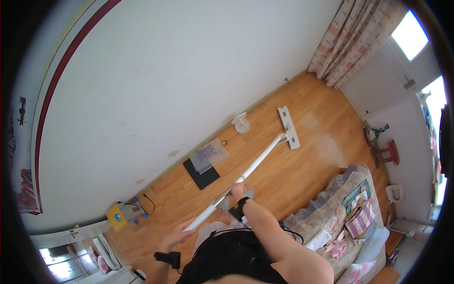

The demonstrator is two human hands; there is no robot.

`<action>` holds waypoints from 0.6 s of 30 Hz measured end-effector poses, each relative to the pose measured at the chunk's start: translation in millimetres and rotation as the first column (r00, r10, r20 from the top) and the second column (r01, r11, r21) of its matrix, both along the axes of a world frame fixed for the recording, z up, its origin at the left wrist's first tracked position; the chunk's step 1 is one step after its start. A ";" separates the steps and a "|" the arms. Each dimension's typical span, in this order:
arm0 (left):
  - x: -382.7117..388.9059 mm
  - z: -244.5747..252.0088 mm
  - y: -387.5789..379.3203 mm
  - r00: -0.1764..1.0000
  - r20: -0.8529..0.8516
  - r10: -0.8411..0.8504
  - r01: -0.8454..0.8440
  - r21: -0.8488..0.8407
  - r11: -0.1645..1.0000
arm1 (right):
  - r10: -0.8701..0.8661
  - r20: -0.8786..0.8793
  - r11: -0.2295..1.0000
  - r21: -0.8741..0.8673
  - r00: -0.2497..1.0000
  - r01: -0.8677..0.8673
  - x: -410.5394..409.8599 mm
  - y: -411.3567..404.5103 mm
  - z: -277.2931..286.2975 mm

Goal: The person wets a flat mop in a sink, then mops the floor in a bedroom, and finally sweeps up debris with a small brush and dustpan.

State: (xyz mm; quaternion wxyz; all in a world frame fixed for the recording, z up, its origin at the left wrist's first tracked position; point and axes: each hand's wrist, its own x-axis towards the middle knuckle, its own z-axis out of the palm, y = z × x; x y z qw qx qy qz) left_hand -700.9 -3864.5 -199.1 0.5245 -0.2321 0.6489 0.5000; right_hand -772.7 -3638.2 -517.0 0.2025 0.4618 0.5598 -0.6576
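A white flat mop point(260, 158) slants across the view, its long handle running from my body out to the floor. My left hand point(179, 232) is closed around the thick grip at the handle's near end. Farther down, my right hand point(237, 189) grips the pole near where a bare metal section shows. The rectangular mop head point(289, 127) lies flat on the wood-look floor point(312, 117), out in front and to the right. Both wrists wear black bands with small devices.
Along the white wall point(170, 85) lie a black mat point(201, 174) with a translucent sheet point(209, 154) on it, and a round white object point(242, 124). A yellow box point(117, 217) with a cable stands left. At right are a bed point(330, 220) with folded fabrics, a small stool point(388, 152) and curtains point(340, 46).
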 end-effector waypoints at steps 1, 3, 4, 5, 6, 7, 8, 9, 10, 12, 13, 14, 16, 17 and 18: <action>-8.1 -15.7 23.7 1.000 -0.020 0.017 -0.017 0.038 0.999 | 0.008 -0.031 0.997 0.083 0.999 -0.005 -13.2 27.6 -18.5; -17.0 -53.2 61.3 0.996 -0.049 0.080 -0.072 0.147 0.986 | -0.162 0.009 0.987 0.010 0.987 0.162 -48.7 74.8 -5.9; -21.7 -63.8 82.8 0.993 -0.073 0.098 -0.082 0.190 0.978 | -0.099 -0.059 0.993 0.065 0.993 0.103 -61.7 100.3 -21.6; -40.2 -69.2 119.3 0.993 -0.097 0.064 -0.036 0.265 0.964 | -0.155 -0.182 0.972 0.147 0.971 0.183 -65.2 150.0 -63.7; -49.5 -66.9 142.1 0.990 -0.128 0.067 -0.035 0.233 0.972 | -0.150 -0.074 0.983 0.093 0.986 0.157 -81.8 165.9 -52.7; -58.8 -65.0 162.9 0.985 -0.159 0.066 -0.033 0.200 0.979 | -0.227 -0.052 0.970 0.072 0.972 0.231 -98.8 173.3 -41.5; -67.0 -70.9 190.4 0.992 -0.083 0.096 -0.067 0.300 0.952 | -0.252 -0.101 0.960 0.097 0.962 0.262 -99.9 215.6 -53.1; -68.2 -80.9 201.5 0.987 -0.003 0.158 -0.147 0.359 0.922 | -0.223 -0.098 0.970 0.080 0.970 0.231 -105.0 228.3 -47.6; -67.8 -88.3 208.9 0.988 0.000 0.155 -0.145 0.358 0.922 | -0.231 -0.176 0.971 0.015 0.957 0.238 -102.6 239.4 -45.6; -63.0 -97.8 213.6 0.981 0.073 0.181 -0.194 0.461 0.866 | -0.284 -0.104 0.959 -0.048 0.953 0.280 -104.5 239.2 -31.6; -58.4 -95.9 213.3 0.982 0.077 0.171 -0.187 0.460 0.868 | -0.338 -0.031 0.937 -0.102 0.941 0.334 -100.0 241.0 -24.6; -51.5 -93.2 211.1 0.970 0.137 0.201 -0.242 0.439 0.866 | -0.248 -0.003 0.967 -0.059 0.969 0.247 -93.0 238.8 -17.8; -40.8 -86.2 202.1 0.957 0.186 0.223 -0.282 0.421 0.862 | -0.192 0.037 0.980 -0.039 0.981 0.193 -88.5 228.6 -5.7; -30.2 -83.1 187.8 0.945 0.231 0.230 -0.311 0.428 0.848 | -0.126 0.090 0.991 -0.029 0.988 0.129 -81.9 215.0 -2.6; -18.3 -79.4 170.5 0.931 0.276 0.237 -0.341 0.433 0.835 | -0.118 0.131 0.992 -0.018 0.984 0.121 -74.6 195.7 -0.7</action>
